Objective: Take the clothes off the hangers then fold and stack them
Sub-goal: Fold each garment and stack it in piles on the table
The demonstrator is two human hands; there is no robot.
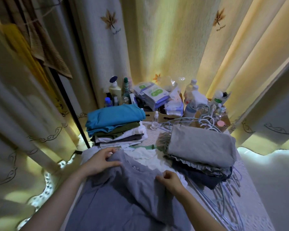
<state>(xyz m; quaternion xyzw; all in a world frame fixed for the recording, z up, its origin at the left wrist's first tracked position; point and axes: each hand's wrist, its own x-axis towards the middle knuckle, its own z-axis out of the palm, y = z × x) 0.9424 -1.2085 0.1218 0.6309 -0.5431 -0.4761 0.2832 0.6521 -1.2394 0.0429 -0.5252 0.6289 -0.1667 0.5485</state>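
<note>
**A:** Where is the shirt?

**B:** The grey-blue cotton T-shirt (123, 194) lies spread on the near end of the desk (250, 189), which has a white lace cover. Its long axis runs straight away from the person. The neckline points to the far end, and the lower part runs out of view at the near edge.

**A:** And the hands?

**B:** Both hold it. The left hand (100, 161) curls thumb and fingers round the cloth at the far left shoulder. The right hand (169, 180) pinches a fold at the other shoulder, just beside the neckline.

**A:** What lies beyond?

**B:** At the far left is a stack of folded clothes (120, 130) with a teal top uppermost. At the right is a looser pile topped by a folded light grey cloth (200, 144). Pale blue wire hangers (227, 194) stick out from under that pile. A crumpled white garment (150, 157) lies between the two, touching the T-shirt's collar. Plastic bottles (114, 88) and cardboard boxes (167, 116) stand at the back, against cream curtains (165, 39).
</note>
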